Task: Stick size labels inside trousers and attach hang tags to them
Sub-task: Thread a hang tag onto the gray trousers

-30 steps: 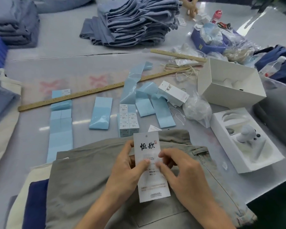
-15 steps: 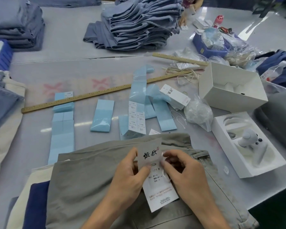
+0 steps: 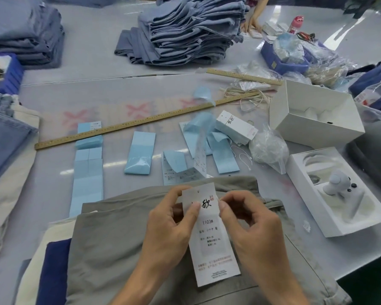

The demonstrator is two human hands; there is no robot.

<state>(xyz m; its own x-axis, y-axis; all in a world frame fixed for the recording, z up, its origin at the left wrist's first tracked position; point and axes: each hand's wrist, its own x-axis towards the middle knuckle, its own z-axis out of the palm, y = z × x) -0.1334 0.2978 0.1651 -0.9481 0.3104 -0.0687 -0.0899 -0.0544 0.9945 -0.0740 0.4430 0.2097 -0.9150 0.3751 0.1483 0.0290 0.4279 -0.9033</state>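
Two hands hold one white tag (image 3: 211, 236) up over the gray trousers (image 3: 119, 249). Both arms come in from the bottom edge and angle toward each other, with the backs of the hands facing up. The left hand (image 3: 169, 225) is just left of the tag, fingers curled, and its thumb presses on the tag's front near the top. The right hand (image 3: 251, 223) is just right of the tag, fingers curled too, and pinches the tag's upper right edge. The tag stands tilted, its top with the small hole pointing away from the person. Beyond the tag, blue sticker sheets (image 3: 140, 156) lie on the table (image 3: 97, 89), and a long wooden ruler (image 3: 128, 125) lies past them
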